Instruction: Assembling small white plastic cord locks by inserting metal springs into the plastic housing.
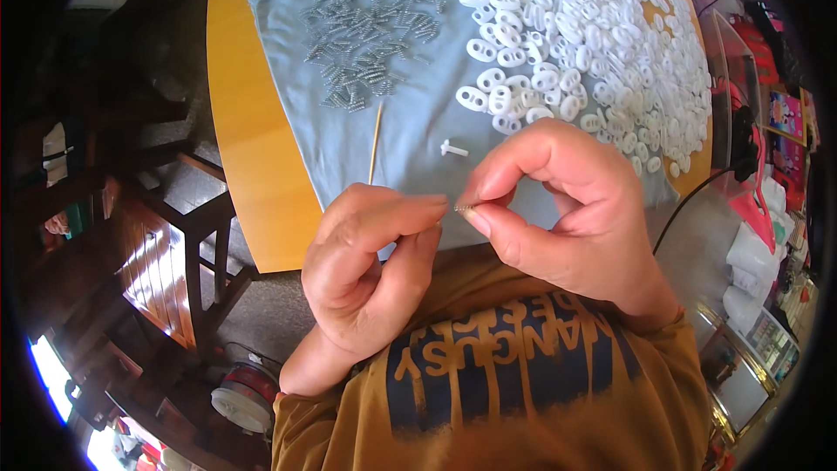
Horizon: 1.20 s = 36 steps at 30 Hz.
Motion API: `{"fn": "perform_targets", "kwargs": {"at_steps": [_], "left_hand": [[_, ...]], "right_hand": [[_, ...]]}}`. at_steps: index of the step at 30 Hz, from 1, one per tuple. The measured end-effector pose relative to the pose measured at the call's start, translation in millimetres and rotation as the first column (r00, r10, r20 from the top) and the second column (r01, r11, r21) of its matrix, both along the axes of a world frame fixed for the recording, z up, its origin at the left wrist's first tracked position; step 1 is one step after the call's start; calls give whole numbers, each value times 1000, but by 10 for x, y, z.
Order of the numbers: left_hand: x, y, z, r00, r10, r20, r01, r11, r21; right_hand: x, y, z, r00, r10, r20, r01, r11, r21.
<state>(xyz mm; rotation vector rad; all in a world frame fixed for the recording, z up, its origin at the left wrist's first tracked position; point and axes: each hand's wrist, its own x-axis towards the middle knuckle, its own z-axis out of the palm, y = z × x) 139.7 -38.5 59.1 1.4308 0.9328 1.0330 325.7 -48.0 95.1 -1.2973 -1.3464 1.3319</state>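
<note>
Between the thumb and forefinger of my right hand (567,209) is a small metal spring (463,208). My left hand (370,262) is close beside it, thumb and forefinger drawn together in a pinch; whatever they hold, if anything, is hidden. Just beyond both hands a small white plastic peg (453,149) with a wider head lies on the blue-grey cloth (418,174). At the far left of the cloth is a loose pile of springs (370,35). White oval plastic pieces (567,44), each with two holes, form a large heap at the far right.
A thin wooden stick (376,144) lies on the cloth beyond my left hand. The cloth covers much of a yellow wooden table (240,139). A dark wooden stool (166,270) stands left of the table, and a black cable (689,201) runs along the right.
</note>
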Motion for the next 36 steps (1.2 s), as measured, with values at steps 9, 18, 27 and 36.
{"fn": "perform_targets", "kwargs": {"at_steps": [9, 18, 27, 36], "left_hand": [[161, -112, 54, 996, -90, -26, 90, 996, 26], [230, -219, 42, 992, -54, -112, 65, 993, 96], [157, -245, 46, 993, -115, 19, 117, 985, -124], [131, -315, -28, 917, -61, 394, 217, 906, -365]], "right_hand": [[133, -253, -4, 998, -7, -63, 7, 1000, -5], [155, -362, -21, 982, -22, -190, 5, 996, -93], [115, -390, -83, 941, -106, -323, 76, 992, -104], [102, -389, -78, 942, -98, -320, 68, 992, -104]]}}
